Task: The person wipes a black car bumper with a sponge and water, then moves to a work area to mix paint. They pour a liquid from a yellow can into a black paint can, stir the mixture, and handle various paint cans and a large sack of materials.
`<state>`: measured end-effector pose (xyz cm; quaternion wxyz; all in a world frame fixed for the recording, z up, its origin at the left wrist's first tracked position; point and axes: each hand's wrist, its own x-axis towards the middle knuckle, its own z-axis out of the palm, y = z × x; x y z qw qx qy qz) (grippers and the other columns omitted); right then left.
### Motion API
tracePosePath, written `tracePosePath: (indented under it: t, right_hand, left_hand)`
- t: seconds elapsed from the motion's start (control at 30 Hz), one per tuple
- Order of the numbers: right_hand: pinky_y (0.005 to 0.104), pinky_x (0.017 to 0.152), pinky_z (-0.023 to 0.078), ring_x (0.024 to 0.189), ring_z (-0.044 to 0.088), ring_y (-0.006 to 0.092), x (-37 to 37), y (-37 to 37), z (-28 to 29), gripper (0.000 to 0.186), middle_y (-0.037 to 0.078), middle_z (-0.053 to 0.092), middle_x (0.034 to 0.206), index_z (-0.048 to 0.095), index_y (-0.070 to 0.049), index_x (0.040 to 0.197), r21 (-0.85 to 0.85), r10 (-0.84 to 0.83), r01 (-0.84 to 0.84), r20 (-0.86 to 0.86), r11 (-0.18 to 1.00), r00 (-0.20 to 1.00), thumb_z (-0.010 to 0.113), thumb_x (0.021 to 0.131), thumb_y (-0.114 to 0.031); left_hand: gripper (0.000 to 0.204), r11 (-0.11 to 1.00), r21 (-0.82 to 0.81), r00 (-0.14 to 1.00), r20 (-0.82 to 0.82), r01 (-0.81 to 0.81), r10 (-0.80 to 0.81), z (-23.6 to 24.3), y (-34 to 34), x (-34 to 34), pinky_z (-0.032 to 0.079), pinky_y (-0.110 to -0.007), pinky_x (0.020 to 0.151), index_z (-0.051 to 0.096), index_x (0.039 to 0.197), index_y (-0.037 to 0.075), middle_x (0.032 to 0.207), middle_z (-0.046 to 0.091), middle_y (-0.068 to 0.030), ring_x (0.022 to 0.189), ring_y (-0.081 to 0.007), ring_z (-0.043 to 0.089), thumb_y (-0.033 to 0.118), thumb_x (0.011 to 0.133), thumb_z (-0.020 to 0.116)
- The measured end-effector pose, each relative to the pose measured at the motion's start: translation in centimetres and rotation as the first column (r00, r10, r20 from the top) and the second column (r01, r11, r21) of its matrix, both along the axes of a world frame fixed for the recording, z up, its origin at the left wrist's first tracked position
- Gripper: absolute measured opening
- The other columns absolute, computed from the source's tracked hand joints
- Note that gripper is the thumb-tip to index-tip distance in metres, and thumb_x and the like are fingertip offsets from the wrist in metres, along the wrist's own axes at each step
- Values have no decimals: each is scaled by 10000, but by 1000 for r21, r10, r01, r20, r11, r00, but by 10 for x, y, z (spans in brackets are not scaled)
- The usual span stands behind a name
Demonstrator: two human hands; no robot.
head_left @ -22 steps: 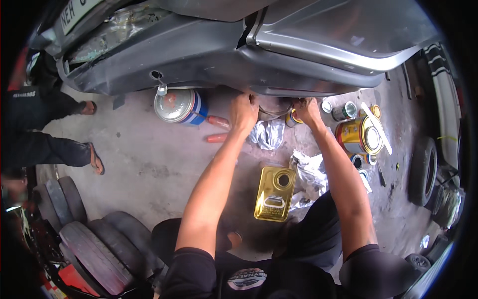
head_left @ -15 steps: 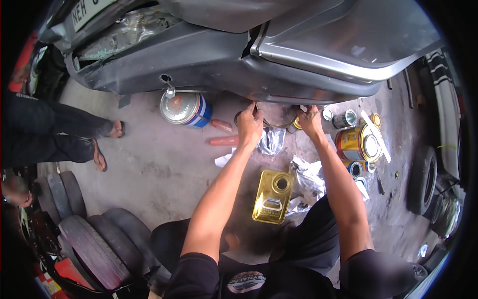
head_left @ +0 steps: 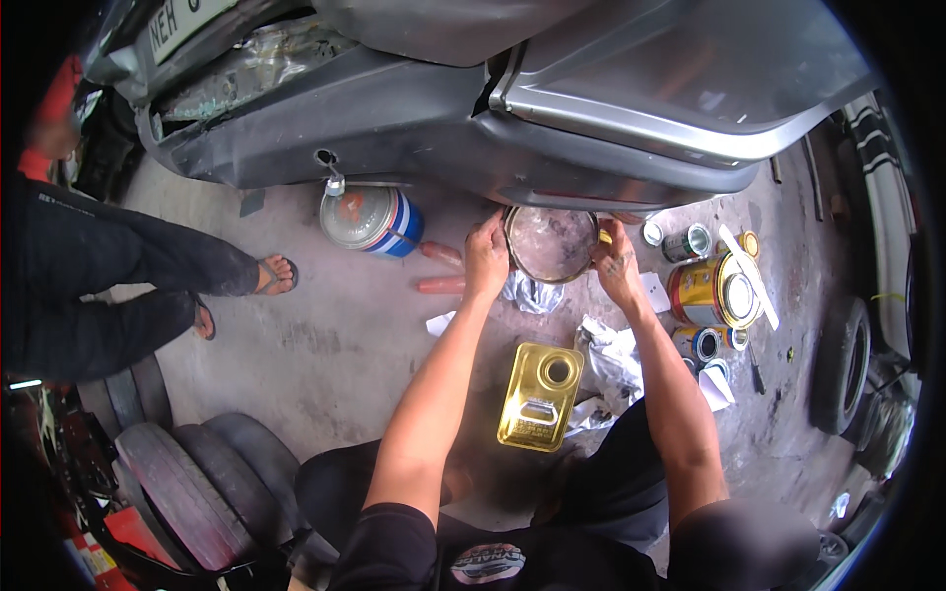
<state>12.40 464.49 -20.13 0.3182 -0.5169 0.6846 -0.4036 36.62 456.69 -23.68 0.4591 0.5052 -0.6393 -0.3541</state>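
Observation:
Below the car's dark grey bumper (head_left: 414, 128), I have a round tin (head_left: 554, 242) between my two hands. A dark rim surrounds its dull pinkish-grey, smeared face. My left hand (head_left: 488, 258) is closed on the tin's left edge, fingers partly hidden by the hand itself. On the opposite edge, my right hand (head_left: 616, 261) grips the rim, with a bit of yellow showing by its fingers. Crumpled plastic (head_left: 533, 293) lies just under the tin. Nearer to me stands a gold rectangular can (head_left: 540, 397) with a round opening and a handle.
A blue-and-white pail (head_left: 371, 223) stands left, beside reddish sanding blocks (head_left: 440, 285). To the right are a large yellow paint can (head_left: 702, 292), several small tins and a screwdriver (head_left: 757, 372). Tyres (head_left: 187, 488) lean at lower left. Another person's legs (head_left: 118, 256) are at far left.
The round tin has come out from under the bumper toward me, and more of its face shows. At the left, the other person's legs have shifted, one foot farther right.

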Motion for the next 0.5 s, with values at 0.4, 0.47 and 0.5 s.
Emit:
tracePosePath:
  t: [0.4,0.47,0.5]
  right_hand:
    - [485,885,524,1034,643,425,13,-22,20,435,249,632,1133,583,39,1228,-108,-162,133,-342,985,925,727,832,-70]
    - [490,863,522,999,651,441,19,-24,14,378,257,662,1057,595,40,1188,-202,-146,77,-354,976,924,705,844,-73]
    - [495,861,518,963,662,440,21,-25,15,371,255,676,1005,587,39,1180,-236,-119,34,-357,971,926,696,842,-65]
  left_hand:
    - [305,984,170,999,4,42,-43,-3,-33,-12,529,-442,894,701,1184,-28,1118,724,-280,1087,-438,696,77,1020,465]
    - [304,987,158,1000,-21,19,-16,-7,-36,-8,529,-437,881,705,1185,-8,1106,727,-273,1073,-440,696,75,1020,464]
    - [305,986,164,999,-25,27,-23,-7,-38,-2,529,-432,880,707,1189,-2,1103,729,-270,1067,-443,696,75,1020,464]
